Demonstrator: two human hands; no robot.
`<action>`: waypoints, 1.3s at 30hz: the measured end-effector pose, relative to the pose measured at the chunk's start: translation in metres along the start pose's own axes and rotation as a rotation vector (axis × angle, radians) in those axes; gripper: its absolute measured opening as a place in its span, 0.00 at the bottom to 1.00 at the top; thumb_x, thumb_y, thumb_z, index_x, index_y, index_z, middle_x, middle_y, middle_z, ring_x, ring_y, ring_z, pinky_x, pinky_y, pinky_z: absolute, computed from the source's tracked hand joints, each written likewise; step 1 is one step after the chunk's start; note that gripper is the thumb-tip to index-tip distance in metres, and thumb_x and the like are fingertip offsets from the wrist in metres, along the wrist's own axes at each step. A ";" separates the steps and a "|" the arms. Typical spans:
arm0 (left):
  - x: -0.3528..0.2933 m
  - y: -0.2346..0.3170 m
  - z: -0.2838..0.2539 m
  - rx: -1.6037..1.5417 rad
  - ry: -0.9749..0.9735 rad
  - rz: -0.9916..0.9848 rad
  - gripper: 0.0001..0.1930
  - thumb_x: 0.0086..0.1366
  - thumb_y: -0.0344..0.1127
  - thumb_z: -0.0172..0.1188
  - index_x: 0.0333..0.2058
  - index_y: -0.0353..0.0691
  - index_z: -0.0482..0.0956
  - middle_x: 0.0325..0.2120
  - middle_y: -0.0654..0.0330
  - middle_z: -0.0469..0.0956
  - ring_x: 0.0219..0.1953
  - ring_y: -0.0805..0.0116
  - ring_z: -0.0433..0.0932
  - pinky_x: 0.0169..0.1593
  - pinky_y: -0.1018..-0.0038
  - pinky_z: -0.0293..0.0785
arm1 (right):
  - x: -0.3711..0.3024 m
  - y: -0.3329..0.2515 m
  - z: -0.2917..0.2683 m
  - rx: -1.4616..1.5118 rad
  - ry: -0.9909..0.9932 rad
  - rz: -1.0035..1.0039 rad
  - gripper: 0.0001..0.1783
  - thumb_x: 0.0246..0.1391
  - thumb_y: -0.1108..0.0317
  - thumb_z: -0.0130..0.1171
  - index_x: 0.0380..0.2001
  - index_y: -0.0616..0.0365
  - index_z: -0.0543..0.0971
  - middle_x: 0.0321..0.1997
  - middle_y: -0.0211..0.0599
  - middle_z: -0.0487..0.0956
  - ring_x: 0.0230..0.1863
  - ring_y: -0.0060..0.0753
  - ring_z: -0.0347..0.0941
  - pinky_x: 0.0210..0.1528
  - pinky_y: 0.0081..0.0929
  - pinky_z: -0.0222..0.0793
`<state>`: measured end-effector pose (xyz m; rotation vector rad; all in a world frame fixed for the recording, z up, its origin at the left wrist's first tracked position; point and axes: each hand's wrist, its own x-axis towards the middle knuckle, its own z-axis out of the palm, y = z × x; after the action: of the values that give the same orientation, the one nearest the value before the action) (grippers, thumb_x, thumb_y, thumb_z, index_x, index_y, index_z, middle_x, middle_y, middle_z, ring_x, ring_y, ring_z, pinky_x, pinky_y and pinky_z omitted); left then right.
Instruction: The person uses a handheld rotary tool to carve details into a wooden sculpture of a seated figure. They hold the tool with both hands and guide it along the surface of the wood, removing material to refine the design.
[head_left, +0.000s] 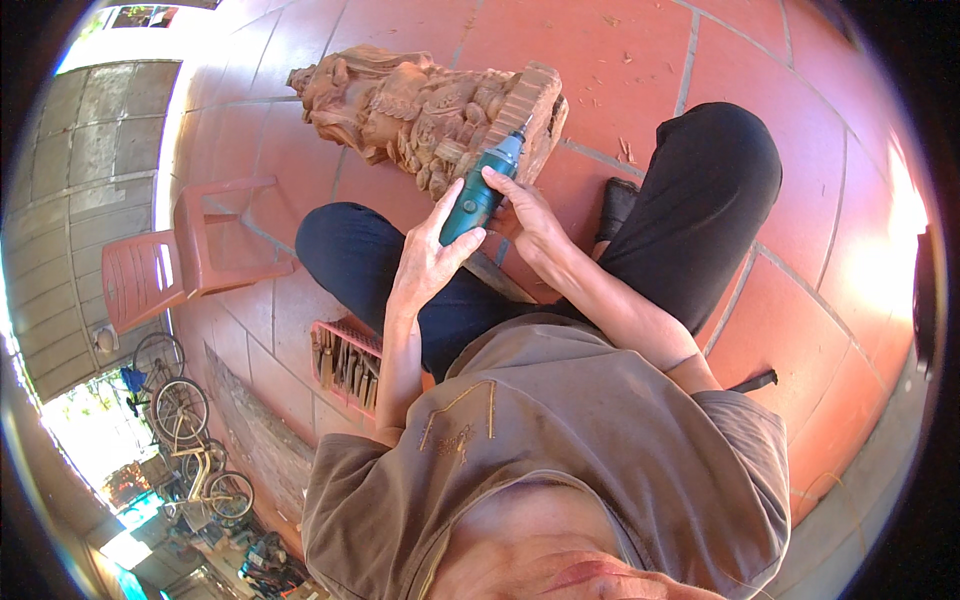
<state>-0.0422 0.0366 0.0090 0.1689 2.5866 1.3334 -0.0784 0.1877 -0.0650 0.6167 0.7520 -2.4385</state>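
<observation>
The left hand [425, 262] and right hand [533, 215] grip the green tool [475, 198], thumbs and fingers closed around its body. It sits above the lap, its bit pointing toward the carving's [430, 108] base; I cannot tell whether they touch.

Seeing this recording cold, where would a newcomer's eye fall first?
Likely on the green rotary tool, gripped by the left hand and right hand above the picture's centre. Just beyond lies the carved wooden sculpture on red floor tiles. A red plastic chair is at left.
</observation>
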 end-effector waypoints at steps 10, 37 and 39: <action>-0.001 0.004 -0.002 -0.003 0.012 -0.001 0.36 0.63 0.44 0.65 0.65 0.36 0.63 0.50 0.41 0.78 0.50 0.58 0.80 0.54 0.67 0.73 | -0.003 -0.004 0.006 0.051 -0.013 0.026 0.20 0.54 0.59 0.69 0.43 0.60 0.76 0.36 0.34 0.80 0.35 0.31 0.79 0.42 0.32 0.78; 0.008 -0.010 -0.009 -0.065 0.044 -0.056 0.35 0.63 0.41 0.65 0.65 0.34 0.63 0.50 0.42 0.78 0.50 0.60 0.79 0.54 0.68 0.73 | 0.022 0.003 0.013 -0.076 0.031 0.009 0.24 0.52 0.52 0.71 0.43 0.58 0.77 0.36 0.30 0.80 0.36 0.27 0.79 0.45 0.32 0.78; 0.008 -0.010 -0.009 -0.073 0.045 -0.063 0.35 0.63 0.40 0.65 0.65 0.34 0.63 0.50 0.42 0.78 0.50 0.60 0.79 0.54 0.68 0.73 | 0.022 0.004 0.012 -0.069 0.016 -0.002 0.24 0.52 0.52 0.71 0.43 0.58 0.77 0.36 0.30 0.80 0.36 0.27 0.79 0.44 0.31 0.78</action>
<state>-0.0523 0.0258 0.0047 0.0449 2.5522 1.4227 -0.0962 0.1700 -0.0692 0.6103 0.8395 -2.4018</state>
